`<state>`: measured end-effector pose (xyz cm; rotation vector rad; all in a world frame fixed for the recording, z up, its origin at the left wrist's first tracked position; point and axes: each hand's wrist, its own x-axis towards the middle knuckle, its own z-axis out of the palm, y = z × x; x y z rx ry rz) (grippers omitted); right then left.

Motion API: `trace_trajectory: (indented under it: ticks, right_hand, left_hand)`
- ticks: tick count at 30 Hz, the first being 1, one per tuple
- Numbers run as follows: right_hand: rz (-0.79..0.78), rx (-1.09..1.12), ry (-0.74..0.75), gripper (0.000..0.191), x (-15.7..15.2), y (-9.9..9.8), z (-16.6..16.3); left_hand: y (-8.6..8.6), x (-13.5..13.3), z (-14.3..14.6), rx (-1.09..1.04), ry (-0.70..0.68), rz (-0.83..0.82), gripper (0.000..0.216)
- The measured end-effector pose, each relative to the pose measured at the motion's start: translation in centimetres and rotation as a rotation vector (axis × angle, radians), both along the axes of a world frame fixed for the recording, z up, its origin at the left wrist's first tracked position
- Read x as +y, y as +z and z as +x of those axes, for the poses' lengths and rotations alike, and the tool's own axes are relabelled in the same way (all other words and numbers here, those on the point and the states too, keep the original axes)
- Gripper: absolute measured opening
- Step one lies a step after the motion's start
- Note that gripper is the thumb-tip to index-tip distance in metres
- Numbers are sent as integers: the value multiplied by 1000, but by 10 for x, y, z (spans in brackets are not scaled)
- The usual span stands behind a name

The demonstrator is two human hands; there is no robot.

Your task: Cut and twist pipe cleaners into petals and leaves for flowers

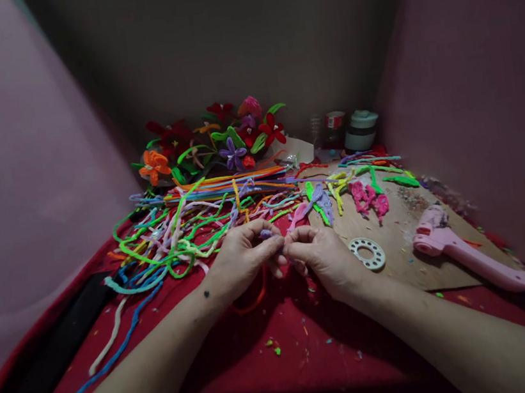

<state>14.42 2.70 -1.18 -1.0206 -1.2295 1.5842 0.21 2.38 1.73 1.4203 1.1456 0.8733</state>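
Purple piece (266,234) gripped by left hand (247,254); right hand (324,256) pinched alongside, forearms (162,355) angled inward.

No legible text or numbers

Left of the brown board (398,274), the left hand (250,253) hides most of a purple fuzzy piece (265,234) and part of an orange loop (256,303). Nearby scraps (278,351) are too small to identify. Picture edges crop both forearms (162,358).

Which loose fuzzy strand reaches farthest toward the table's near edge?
The long blue strand at lower left; its tip extends past the cream strand beside it.
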Motion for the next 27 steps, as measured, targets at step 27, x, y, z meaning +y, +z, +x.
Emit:
trace_trajectory:
  ticks: [27]
  right_hand:
    - [-89, 95, 135, 8, 1, -4, 1]
  left_hand:
    - [2, -1, -15, 119, -193, 71, 4]
